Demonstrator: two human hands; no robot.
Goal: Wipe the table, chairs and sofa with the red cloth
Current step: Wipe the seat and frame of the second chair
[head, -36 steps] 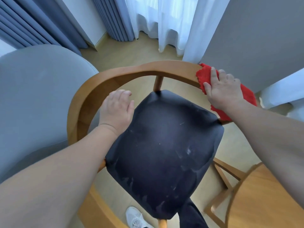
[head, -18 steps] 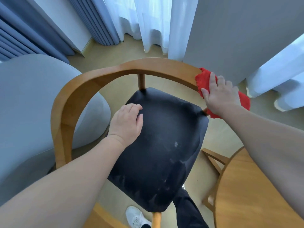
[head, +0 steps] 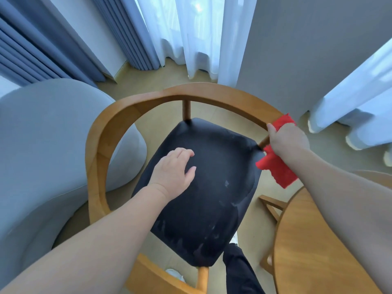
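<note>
The red cloth (head: pixel 275 168) was gripped by the right hand (head: pixel 286 141) at the end of the chair rail (head: pixel 131 111). The left hand (head: pixel 171 170), fingers loose, was over the black seat (head: pixel 212 209).

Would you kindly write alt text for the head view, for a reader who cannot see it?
A person's right hand grips a red cloth against the right end of a curved wooden chair rail, while the left hand lies open over the black padded seat. A grey sofa stands at left, a round wooden table at right.
</note>
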